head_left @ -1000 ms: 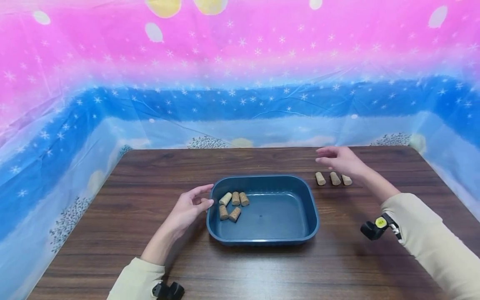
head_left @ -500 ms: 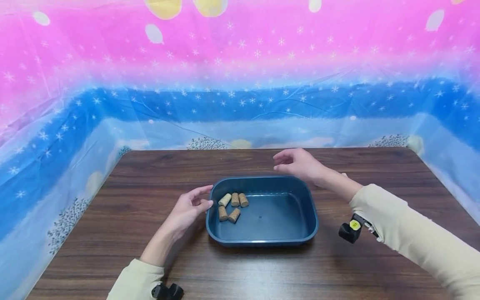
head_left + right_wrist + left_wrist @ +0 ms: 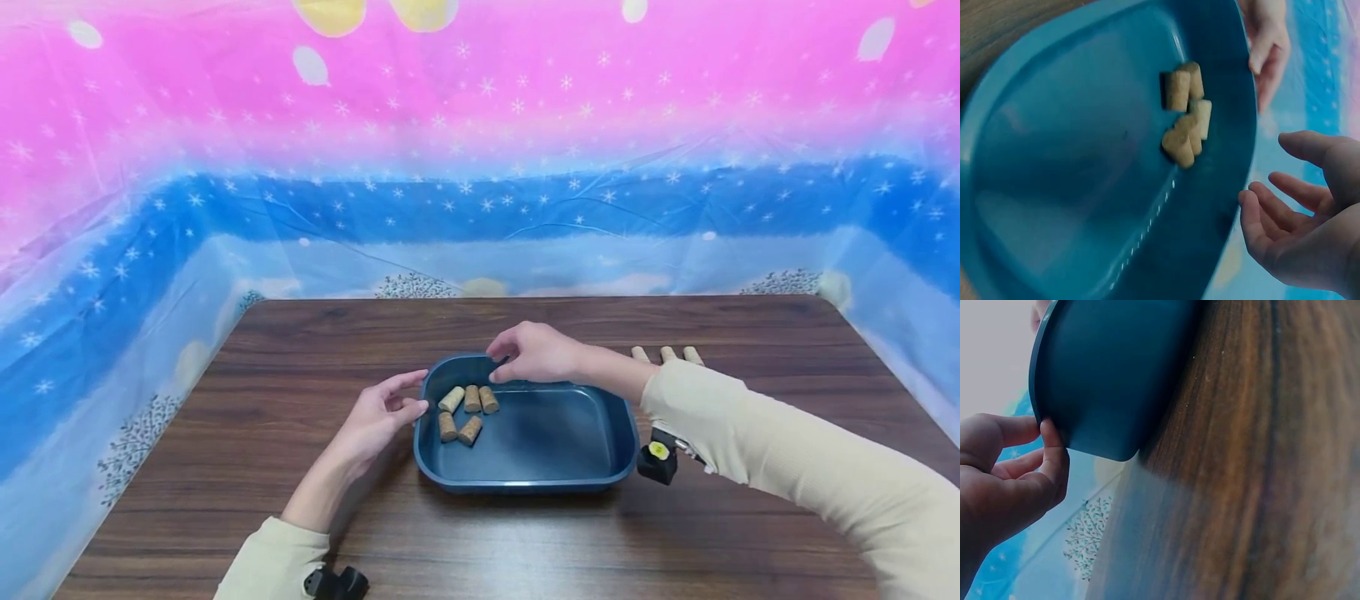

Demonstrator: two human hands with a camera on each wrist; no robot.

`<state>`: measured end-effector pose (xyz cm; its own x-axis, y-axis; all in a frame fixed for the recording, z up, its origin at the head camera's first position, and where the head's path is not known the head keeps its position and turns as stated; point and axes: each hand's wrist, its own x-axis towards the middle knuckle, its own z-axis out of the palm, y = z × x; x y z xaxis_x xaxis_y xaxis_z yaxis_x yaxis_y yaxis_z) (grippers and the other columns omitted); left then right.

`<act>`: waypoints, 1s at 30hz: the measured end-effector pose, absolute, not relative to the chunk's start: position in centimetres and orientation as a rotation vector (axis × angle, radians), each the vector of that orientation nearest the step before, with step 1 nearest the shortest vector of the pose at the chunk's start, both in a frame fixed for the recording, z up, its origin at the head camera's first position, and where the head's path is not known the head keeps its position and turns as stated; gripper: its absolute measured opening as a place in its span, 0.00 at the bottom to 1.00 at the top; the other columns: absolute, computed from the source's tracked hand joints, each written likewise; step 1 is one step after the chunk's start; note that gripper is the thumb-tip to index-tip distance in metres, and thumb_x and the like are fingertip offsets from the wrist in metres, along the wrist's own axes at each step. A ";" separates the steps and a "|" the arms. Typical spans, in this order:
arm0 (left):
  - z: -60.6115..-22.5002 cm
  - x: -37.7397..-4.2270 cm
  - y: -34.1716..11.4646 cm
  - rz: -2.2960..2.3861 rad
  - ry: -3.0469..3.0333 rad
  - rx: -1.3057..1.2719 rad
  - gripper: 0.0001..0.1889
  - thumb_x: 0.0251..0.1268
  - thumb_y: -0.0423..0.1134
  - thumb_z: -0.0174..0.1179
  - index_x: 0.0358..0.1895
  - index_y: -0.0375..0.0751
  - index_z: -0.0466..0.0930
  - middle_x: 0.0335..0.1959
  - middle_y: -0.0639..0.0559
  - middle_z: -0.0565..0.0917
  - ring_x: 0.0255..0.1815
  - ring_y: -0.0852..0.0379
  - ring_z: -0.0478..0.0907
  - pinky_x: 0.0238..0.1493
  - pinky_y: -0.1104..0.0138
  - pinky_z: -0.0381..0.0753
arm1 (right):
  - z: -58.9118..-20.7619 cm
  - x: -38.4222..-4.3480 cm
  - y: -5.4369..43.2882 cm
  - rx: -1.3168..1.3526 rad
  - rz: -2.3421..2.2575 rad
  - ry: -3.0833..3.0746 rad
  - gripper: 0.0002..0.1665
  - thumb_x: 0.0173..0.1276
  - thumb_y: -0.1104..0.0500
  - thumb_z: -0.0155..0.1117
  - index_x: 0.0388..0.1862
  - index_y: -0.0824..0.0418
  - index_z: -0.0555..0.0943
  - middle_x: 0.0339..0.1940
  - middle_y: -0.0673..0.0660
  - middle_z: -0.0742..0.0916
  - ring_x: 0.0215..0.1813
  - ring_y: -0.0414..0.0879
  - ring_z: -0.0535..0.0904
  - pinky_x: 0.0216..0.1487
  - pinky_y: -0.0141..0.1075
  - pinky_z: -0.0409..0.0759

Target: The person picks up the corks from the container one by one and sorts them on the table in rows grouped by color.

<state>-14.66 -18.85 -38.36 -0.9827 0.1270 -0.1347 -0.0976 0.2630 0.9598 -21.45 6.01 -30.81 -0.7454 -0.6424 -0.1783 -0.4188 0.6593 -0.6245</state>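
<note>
A dark blue plastic basin (image 3: 555, 446) sits on the table, with several cork stoppers (image 3: 470, 430) grouped inside at its left end. At the basin's left end, my left hand (image 3: 369, 423) touches the outside of the rim with thumb and index fingertips apart. My right hand (image 3: 540, 354) hovers over the back rim, palm down. In the right wrist view, that right hand (image 3: 1310, 219) shows its thumb and fingers spread apart with nothing between them. Three more cork stoppers (image 3: 668, 354) stand right of the basin, partly hidden by the right forearm.
The brown wood-grain table (image 3: 247, 433) spreads around the basin on all sides. A pink and blue snowflake cloth (image 3: 480, 167) hangs along its back and sides. Black wrist cameras (image 3: 657, 462) are strapped at both sleeves.
The right hand has swung left, from above the three corks at the right to over the basin's back rim. My left hand, the basin and the corks stay where they were.
</note>
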 end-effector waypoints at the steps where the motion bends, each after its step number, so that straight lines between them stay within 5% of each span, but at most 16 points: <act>1: -38.4 -14.7 -18.9 1.804 2.342 0.027 0.24 0.70 0.30 0.55 0.68 0.36 0.68 0.52 0.37 0.78 0.48 0.47 0.79 0.57 0.53 0.73 | -30.9 -21.4 5.6 -0.851 -0.789 2.491 0.24 0.66 0.58 0.65 0.59 0.68 0.77 0.54 0.61 0.83 0.56 0.51 0.78 0.53 0.40 0.77; 14: -38.4 -14.7 -19.0 1.836 2.293 0.032 0.23 0.71 0.30 0.54 0.68 0.35 0.67 0.53 0.37 0.78 0.48 0.47 0.78 0.58 0.52 0.71 | -33.9 -20.2 1.2 -0.782 -0.799 2.507 0.23 0.67 0.60 0.65 0.58 0.68 0.78 0.52 0.61 0.84 0.52 0.51 0.80 0.49 0.39 0.79; 19: -38.5 -14.6 -19.0 1.837 2.297 0.022 0.23 0.70 0.29 0.55 0.68 0.35 0.68 0.54 0.36 0.77 0.47 0.47 0.78 0.56 0.54 0.73 | -34.8 -20.0 0.1 -0.787 -0.803 2.556 0.15 0.66 0.61 0.65 0.48 0.68 0.84 0.28 0.54 0.86 0.29 0.44 0.80 0.34 0.32 0.77; 25: -38.3 -14.6 -19.1 1.834 2.288 0.027 0.23 0.70 0.30 0.56 0.67 0.36 0.69 0.59 0.37 0.74 0.47 0.48 0.78 0.53 0.57 0.75 | -35.5 -19.7 -0.7 -0.687 -0.796 2.621 0.17 0.65 0.58 0.67 0.49 0.66 0.84 0.35 0.56 0.87 0.31 0.44 0.81 0.34 0.35 0.79; 30: -38.2 -14.6 -19.1 1.836 2.281 0.033 0.23 0.70 0.31 0.56 0.68 0.36 0.68 0.59 0.37 0.74 0.47 0.47 0.78 0.55 0.54 0.74 | -36.0 -19.5 -1.0 -0.664 -0.819 2.625 0.07 0.64 0.59 0.68 0.29 0.61 0.85 0.14 0.49 0.74 0.18 0.41 0.71 0.21 0.31 0.68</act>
<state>-14.58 -19.09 -38.19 -0.9772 0.1496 -0.1509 -0.1155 0.2224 0.9681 -19.53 -1.00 -36.04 -0.8439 -0.5142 -0.1528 -0.3362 0.7290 -0.5963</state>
